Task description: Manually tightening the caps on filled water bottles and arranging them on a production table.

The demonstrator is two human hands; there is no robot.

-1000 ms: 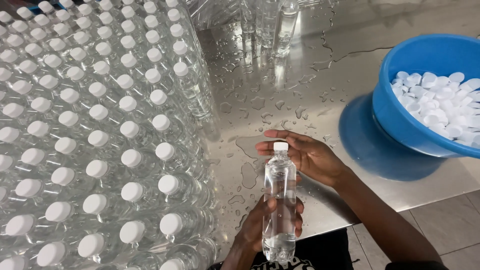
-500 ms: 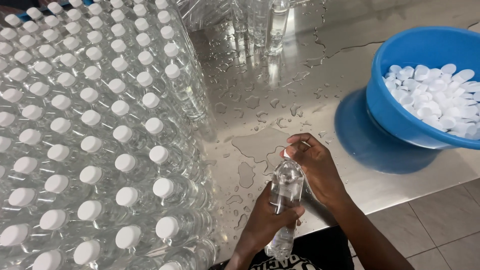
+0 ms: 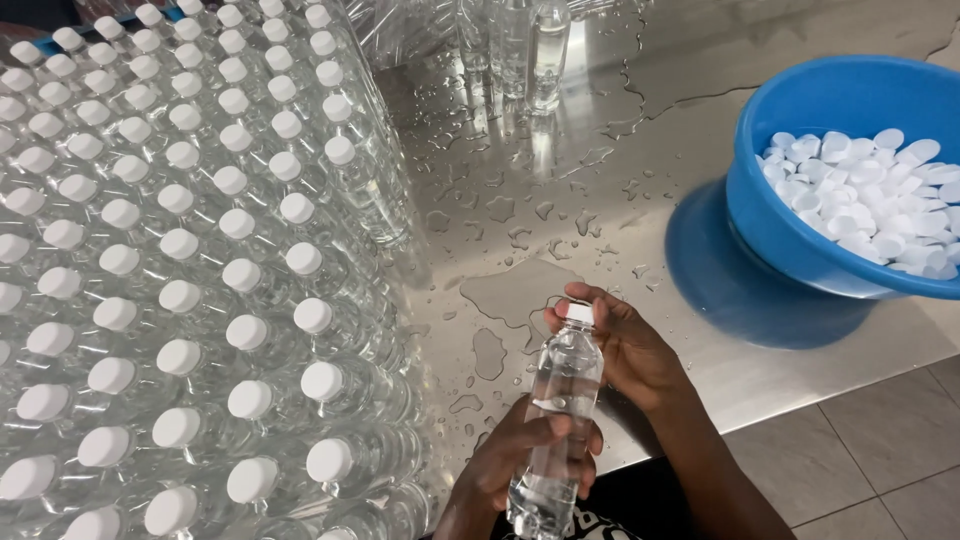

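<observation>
— What fills the left side?

— Rows of capped bottles (image 3: 200, 280), clear with white caps, packed tight against one another. The block runs off the left, top and bottom edges, so its full extent cannot be seen, and the lower parts of most bottles are hidden behind their neighbours.

— And in the middle?

— A steel table (image 3: 600, 160), wet with puddles and drops. At its far edge stand a few clear bottles (image 3: 535, 50), cut off by the top of the frame; whether they carry caps cannot be told.

— Where is the bottle being handled?

— Near the bottom centre, held over the near edge of the table. The bottle (image 3: 555, 420) is clear, holds water and leans slightly, its base close to the bottom edge.

— The hands?

— The left hand (image 3: 525, 460) is wrapped round the lower body of the bottle, fingers closed on it; its wrist drops out of view below. The right hand (image 3: 625, 345) is curled round the neck, fingertips closed on the white cap (image 3: 578, 313), which is partly covered by them. Whether the cap sits tight cannot be made out.

— And on the right?

— A blue bowl (image 3: 800, 240) full of loose white caps (image 3: 880, 195), clipped by the right edge. It rests on a blue base (image 3: 740, 300), mostly hidden in its shadow.
</observation>
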